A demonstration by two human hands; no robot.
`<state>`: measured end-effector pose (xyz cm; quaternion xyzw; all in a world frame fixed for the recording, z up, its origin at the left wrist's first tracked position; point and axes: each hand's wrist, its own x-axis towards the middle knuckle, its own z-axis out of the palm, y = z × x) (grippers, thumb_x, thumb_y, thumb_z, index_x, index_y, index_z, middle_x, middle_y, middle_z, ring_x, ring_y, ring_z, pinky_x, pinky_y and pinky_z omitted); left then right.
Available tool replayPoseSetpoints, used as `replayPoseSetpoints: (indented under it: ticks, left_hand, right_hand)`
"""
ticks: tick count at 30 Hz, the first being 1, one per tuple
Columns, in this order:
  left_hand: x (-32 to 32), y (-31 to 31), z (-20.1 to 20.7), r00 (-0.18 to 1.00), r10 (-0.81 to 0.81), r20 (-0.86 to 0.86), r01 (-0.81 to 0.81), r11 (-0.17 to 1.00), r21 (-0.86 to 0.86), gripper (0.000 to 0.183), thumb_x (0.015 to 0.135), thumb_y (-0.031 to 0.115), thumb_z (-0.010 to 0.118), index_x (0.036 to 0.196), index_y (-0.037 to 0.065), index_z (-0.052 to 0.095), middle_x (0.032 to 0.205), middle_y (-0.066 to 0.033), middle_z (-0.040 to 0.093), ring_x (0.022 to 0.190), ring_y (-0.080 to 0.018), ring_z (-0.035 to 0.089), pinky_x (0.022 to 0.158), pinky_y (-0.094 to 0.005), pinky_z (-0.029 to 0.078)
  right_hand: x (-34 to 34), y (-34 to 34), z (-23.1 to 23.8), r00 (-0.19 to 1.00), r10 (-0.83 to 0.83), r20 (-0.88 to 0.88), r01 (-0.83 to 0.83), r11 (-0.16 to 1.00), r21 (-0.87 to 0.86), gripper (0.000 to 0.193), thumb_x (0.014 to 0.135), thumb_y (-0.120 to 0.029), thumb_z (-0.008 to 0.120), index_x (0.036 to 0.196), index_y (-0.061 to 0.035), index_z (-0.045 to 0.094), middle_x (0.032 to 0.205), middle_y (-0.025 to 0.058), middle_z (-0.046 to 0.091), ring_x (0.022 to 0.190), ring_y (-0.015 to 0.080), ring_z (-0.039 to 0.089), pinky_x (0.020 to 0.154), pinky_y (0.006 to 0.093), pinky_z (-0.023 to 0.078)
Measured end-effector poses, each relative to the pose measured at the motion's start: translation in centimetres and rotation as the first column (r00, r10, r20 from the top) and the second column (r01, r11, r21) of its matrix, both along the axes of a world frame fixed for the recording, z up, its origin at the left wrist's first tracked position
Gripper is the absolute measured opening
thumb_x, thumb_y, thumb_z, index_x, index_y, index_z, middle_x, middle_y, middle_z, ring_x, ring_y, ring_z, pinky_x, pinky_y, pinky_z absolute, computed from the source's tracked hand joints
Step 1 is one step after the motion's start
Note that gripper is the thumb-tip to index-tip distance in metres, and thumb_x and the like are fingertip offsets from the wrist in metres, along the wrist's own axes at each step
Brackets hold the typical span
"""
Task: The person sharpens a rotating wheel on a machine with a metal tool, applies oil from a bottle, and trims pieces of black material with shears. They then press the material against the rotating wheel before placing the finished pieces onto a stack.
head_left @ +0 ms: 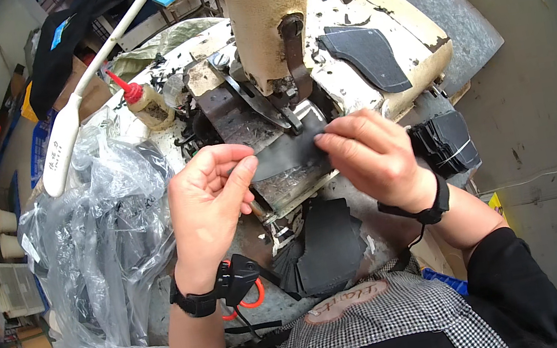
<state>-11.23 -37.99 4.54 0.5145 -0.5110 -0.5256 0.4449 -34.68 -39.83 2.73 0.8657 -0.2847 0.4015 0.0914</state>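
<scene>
A thin, dark, flexible leather-like piece (pixel 284 156) lies across the metal plate of a cream-coloured machine (pixel 271 27), just below its presser foot (pixel 292 120). My left hand (pixel 207 202) pinches the piece's left end between thumb and fingers. At the other end, near the foot, my right hand (pixel 381 159) grips it with thumb and fingertips. Below the plate, a fanned stack of black cut pieces (pixel 330 247) rests on the worktop. More dark shaped pieces (pixel 369 58) lie on the machine's right side.
A tied bundle of black pieces (pixel 445 143) sits right of my right hand. Crumpled clear plastic (pixel 103 250) covers the left side. Behind it stand a red-tipped bottle (pixel 147 106) and a white lamp arm (pixel 64 137). Orange loops (pixel 259 293) show by my left wrist.
</scene>
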Motion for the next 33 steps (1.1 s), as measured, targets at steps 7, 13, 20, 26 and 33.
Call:
replayPoseSetpoints:
  ticks: [7, 13, 20, 26, 33]
  left_hand:
    - [0.1, 0.4, -0.1, 1.0, 0.009, -0.025, -0.009, 1.0, -0.004, 0.014, 0.09, 0.008, 0.063, 0.101, 0.0, 0.063, 0.079, -0.0028, 0.064, 0.061, -0.0035, 0.056, 0.053, -0.0171, 0.046]
    - [-0.8, 1.6, 0.3, 0.998, -0.052, -0.022, 0.051, 0.998, -0.028, 0.014, 0.091, 0.009, 0.062, 0.102, -0.001, 0.063, 0.08, -0.0036, 0.064, 0.064, -0.0043, 0.057, 0.055, -0.0179, 0.046]
    - [-3.4, 2.5, 0.6, 0.937, -0.284, -0.205, 0.286, 0.958, -0.02, 0.027, 0.095, 0.008, 0.055, 0.118, -0.006, 0.055, 0.103, -0.0152, 0.065, 0.093, -0.0196, 0.065, 0.081, -0.0298, 0.052]
    - [-4.4, 2.6, -0.3, 0.875, -0.345, -0.341, 0.369, 0.93, 0.006, 0.031, 0.096, 0.007, 0.053, 0.123, -0.009, 0.048, 0.104, -0.0167, 0.064, 0.096, -0.0207, 0.064, 0.082, -0.0308, 0.053]
    - [-4.5, 3.5, -0.5, 0.906, -0.264, -0.332, 0.297, 0.954, 0.051, 0.019, 0.096, 0.009, 0.055, 0.106, -0.007, 0.055, 0.092, -0.0136, 0.066, 0.085, -0.0185, 0.066, 0.073, -0.0278, 0.054]
  right_hand:
    - [-3.1, -0.6, 1.2, 0.994, -0.106, -0.03, 0.104, 0.993, -0.053, 0.033, 0.06, 0.006, 0.067, 0.092, 0.0005, 0.064, 0.089, 0.0114, 0.061, 0.075, 0.0255, 0.06, 0.065, 0.0335, 0.051]
    - [-5.7, -0.4, 2.3, 0.98, -0.197, 0.023, 0.199, 0.976, -0.091, 0.031, 0.064, 0.009, 0.071, 0.092, -0.0028, 0.068, 0.086, 0.0098, 0.063, 0.074, 0.0239, 0.061, 0.063, 0.0315, 0.05]
    - [-5.2, 5.0, 3.2, 0.643, -0.39, 0.659, -0.503, 0.434, 0.748, 0.016, 0.083, 0.003, 0.068, 0.099, 0.0045, 0.065, 0.084, 0.0082, 0.068, 0.069, 0.0118, 0.065, 0.061, 0.0233, 0.053]
    - [-4.5, 5.5, 2.6, 0.578, -0.55, 0.602, -0.68, 0.083, 0.728, 0.014, 0.087, -0.004, 0.066, 0.1, 0.0015, 0.064, 0.079, 0.0072, 0.068, 0.064, 0.0112, 0.065, 0.061, 0.0236, 0.054]
    - [-3.8, 6.0, 1.8, 0.586, -0.541, 0.603, -0.707, 0.022, 0.707, 0.013, 0.088, -0.005, 0.065, 0.1, 0.0011, 0.064, 0.079, 0.0082, 0.069, 0.063, 0.0113, 0.066, 0.06, 0.0232, 0.055]
